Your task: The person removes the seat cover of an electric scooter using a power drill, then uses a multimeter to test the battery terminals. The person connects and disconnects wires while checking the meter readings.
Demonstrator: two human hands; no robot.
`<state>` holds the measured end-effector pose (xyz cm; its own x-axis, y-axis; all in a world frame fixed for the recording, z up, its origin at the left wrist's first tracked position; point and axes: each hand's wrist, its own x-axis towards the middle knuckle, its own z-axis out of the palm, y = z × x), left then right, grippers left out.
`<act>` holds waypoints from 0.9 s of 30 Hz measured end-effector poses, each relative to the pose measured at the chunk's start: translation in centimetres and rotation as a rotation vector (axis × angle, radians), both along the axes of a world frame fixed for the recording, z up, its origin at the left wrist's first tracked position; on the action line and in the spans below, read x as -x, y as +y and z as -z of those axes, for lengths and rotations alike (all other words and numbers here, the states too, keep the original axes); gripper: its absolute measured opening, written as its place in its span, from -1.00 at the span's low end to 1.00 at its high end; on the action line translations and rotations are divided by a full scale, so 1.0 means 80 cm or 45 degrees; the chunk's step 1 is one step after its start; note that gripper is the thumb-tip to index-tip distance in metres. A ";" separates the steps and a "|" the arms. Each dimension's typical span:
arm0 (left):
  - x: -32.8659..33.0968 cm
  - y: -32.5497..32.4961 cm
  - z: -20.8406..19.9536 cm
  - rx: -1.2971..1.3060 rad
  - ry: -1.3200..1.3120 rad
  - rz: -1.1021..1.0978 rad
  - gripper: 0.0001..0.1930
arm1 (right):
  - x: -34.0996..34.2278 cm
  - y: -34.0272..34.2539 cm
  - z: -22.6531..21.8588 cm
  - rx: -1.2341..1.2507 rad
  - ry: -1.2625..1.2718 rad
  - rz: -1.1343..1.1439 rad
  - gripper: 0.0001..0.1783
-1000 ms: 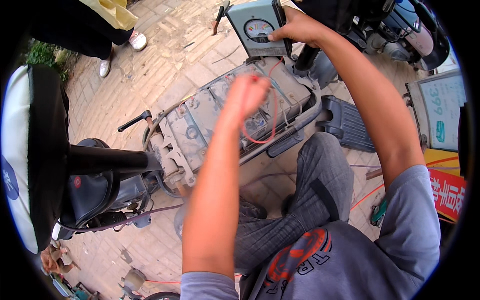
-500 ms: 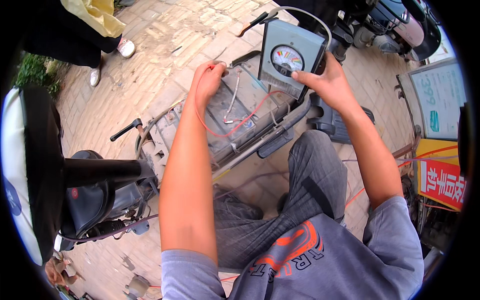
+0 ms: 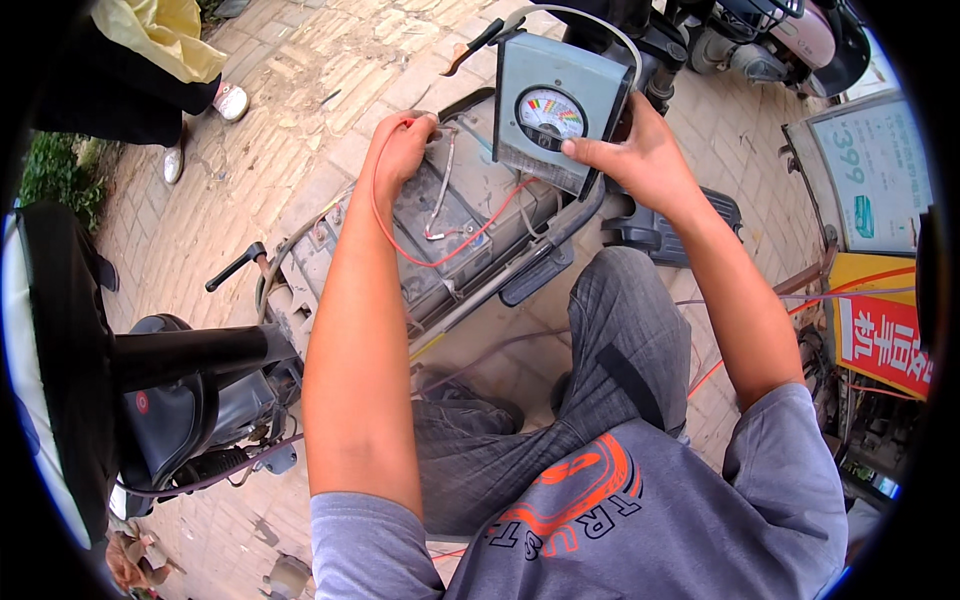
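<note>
My right hand [image 3: 640, 160] grips a blue-grey battery tester [image 3: 508, 125] by its right side, thumb on the front below the round dial [image 3: 551, 118]. The tester is tilted above the far right end of a dusty battery pack [image 3: 412, 215]. A thin red wire [image 3: 432, 264] loops over the batteries from beneath the tester to my left hand [image 3: 402, 150]. That hand is closed in a pinch at the pack's far edge, on the wire's end; the tip is hidden by my fingers. A pale jumper lead [image 3: 443, 185] lies across the battery tops.
The pack sits in an electric scooter's footboard frame, with a black seat [image 3: 165, 395] at left. Black clamp handles [image 3: 472, 48] stick out beside the tester. A bystander's shoes [image 3: 231, 102] stand far left. At right are a signboard [image 3: 872, 180], a red-and-yellow sign [image 3: 885, 335] and cables.
The whole view has shifted slightly, so the scene sits a little further left and up. Both hands keep their hold, and the tester stays over the battery pack.
</note>
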<state>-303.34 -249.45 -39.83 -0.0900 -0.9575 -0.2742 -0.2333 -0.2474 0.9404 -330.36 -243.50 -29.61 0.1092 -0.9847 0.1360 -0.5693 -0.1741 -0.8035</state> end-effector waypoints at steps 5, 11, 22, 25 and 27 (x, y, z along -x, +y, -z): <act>-0.002 0.000 0.002 0.000 -0.003 0.000 -0.66 | -0.001 -0.001 0.001 -0.001 -0.014 -0.038 -0.29; -0.001 -0.005 0.003 -0.019 -0.004 -0.013 -0.67 | 0.003 -0.011 0.002 -0.027 0.004 -0.139 -0.30; -0.003 -0.015 0.007 -0.038 -0.084 0.033 -0.70 | 0.002 -0.016 -0.015 -0.148 0.003 -0.284 -0.21; -0.003 -0.017 0.008 -0.041 -0.081 0.041 -0.70 | 0.004 -0.018 -0.012 -0.168 -0.020 -0.276 -0.20; -0.002 -0.017 0.006 -0.046 -0.080 0.041 -0.70 | 0.005 -0.018 -0.010 -0.168 -0.025 -0.273 -0.20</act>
<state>-303.18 -250.79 -40.33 -0.1023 -0.9437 -0.3146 -0.2998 -0.2723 0.9143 -330.77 -244.97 -28.81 0.3161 -0.9486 0.0118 -0.5146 -0.1819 -0.8379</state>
